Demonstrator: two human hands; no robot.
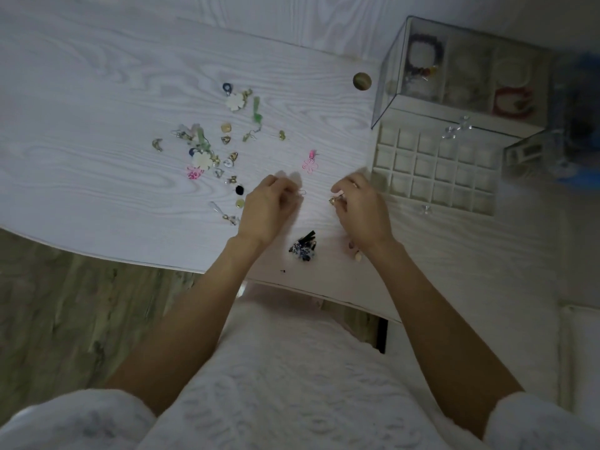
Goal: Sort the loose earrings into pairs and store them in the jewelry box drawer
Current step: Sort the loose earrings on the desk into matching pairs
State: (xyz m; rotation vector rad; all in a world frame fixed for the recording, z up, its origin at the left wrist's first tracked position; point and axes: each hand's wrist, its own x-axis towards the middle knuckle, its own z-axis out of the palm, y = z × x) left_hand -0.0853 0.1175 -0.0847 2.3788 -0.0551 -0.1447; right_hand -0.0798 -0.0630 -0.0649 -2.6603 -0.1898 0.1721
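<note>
both hands sit over the white desk (pixel 97 131) close to its near edge. the left hand (pixel 266 211) is curled, pinching a thin wire hook earring (pixel 302 191); the right hand (pixel 362 206) is curled round a small gold earring (pixel 334 200) — bare desk between them. the loose earrings (pixel 207 147) are scattered left and behind, a pink flower earring (pixel 310 164) alone further back. the pulled-out grid drawer (pixel 435 170) of the jewelry box (pixel 461 69) lies just right of the right hand, with a dark beaded clump (pixel 303 248) by the near edge.
</note>
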